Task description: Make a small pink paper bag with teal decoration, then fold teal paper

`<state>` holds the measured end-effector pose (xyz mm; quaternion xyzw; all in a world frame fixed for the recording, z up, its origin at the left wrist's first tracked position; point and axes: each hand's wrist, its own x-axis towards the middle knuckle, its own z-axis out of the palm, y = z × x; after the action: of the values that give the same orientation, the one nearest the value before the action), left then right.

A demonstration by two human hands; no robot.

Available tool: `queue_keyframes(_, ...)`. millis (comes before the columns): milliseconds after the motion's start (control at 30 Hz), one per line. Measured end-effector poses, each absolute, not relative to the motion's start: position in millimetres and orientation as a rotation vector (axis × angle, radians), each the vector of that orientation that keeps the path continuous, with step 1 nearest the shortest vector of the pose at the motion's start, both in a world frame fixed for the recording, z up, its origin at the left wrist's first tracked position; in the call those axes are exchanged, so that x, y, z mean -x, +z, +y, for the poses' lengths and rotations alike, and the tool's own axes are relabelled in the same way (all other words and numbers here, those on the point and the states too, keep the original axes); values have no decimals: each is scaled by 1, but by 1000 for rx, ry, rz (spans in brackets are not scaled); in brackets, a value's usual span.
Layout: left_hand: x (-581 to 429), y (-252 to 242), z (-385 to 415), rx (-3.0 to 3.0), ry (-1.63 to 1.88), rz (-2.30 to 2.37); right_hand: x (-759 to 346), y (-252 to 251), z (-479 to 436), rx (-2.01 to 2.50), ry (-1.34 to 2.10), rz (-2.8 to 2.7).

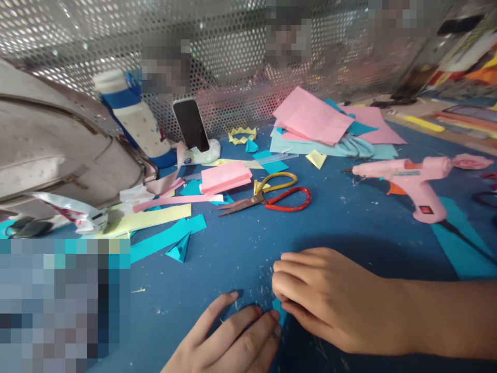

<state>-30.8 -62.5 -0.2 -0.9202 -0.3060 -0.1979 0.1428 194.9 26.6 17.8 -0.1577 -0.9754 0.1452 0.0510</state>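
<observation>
The right hand (pixel 326 296) is lying curled over a small blue paper piece (pixel 278 309), fingertips hidden, so whether it is pinching or only pressing cannot be told; the left hand (pixel 235 339) is resting with fingers spread, tips at the paper's near-left edge. Being small and mostly covered, the paper could crease crookedly if the two hands are pressing unevenly. Farther off, scissors (pixel 257 200) are pointing leftward, and a glue gun (pixel 417 173) is trailing its cord (pixel 466 242), which a backward-swinging right arm might snag.
</observation>
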Motion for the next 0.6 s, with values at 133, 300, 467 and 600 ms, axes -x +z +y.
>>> queue_keyframes(133, 23, -19, -67, 2504, -886, -1009, -195, 14, 24, 460, 350, -2968)
queue_keyframes(300, 14, -37, -70, 2409, -930, -1066, -194, 9, 22, 437, 257, -2926)
queue_keyframes(467, 18, -32, -70, 2458, -806, -1063, -194, 9, 21, 487, 284, -2903)
queue_keyframes(600, 21, -31, -72, 2484, -723, -1063, -193, 10, 20, 498, 322, -2900)
